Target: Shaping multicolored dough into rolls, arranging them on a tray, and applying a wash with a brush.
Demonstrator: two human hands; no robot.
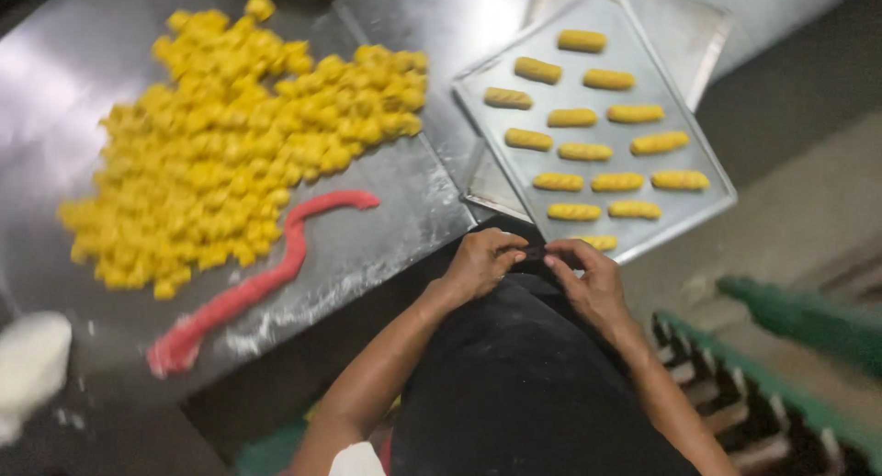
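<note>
Hands were seen brought together just below the near edge of a metal baking tray [675, 49], over a dark apron [514, 384] worn at the waist. The left hand [480, 263] was curled narrow, fingertips pinched toward the right hand [588, 276], whose fingers were likewise drawn in; the two nearly touched, and a small dark fold, apparently of the apron, was pinched between them, though what exactly was gripped could not be told through the blur. On the tray, yellow dough sticks [585, 152] were laid in three rough rows, one stick [599, 243] lying at the near rim just beside the right hand. The tray was set partly over the corner of a steel table [404, 191], which was dusted with flour. A large heap of small yellow dough pieces [230, 145] was spread across the table, well apart from the hands, and a long red rope of dough [257, 278] was laid beside the heap. A white lump [29, 366] was seen at the table's left edge, and a green crate [763, 393] lay at lower right.
</note>
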